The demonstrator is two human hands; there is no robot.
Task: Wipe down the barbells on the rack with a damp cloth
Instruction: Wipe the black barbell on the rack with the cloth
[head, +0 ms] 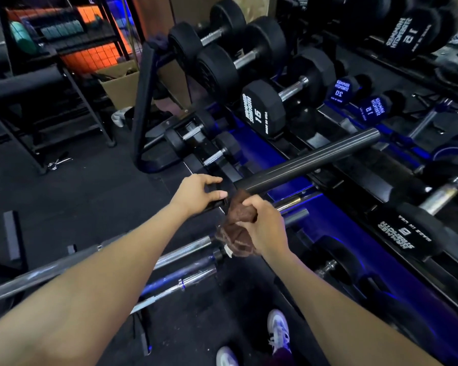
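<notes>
White sneakers (278, 331) stand on the black gym floor (72, 196) at the near edge of my view. Just beyond them several chrome barbells (185, 253) lie side by side, low at the rack's near end, running off to the left. My right hand (262, 223) hangs over them with its grip closed round a bunched brown cloth (238, 233); the cloth's lower folds hang over the bars where their sleeves begin, though whether it presses on the metal I cannot tell. My left hand (196, 192), just beside it, has its grip spread, fingers straight, thumb and fingertips resting on a black edge at the near corner of the rack (251, 143). A thick dark bar sleeve (307, 161) slants up and right from just past the cloth, crossing the rack's blue-lit rails. Farther along the rack sit black dumbbells (262, 107) with chrome handles, marked 15 and 20. At far left stand a wire shelf (64, 43) and a cardboard box (119, 83).
</notes>
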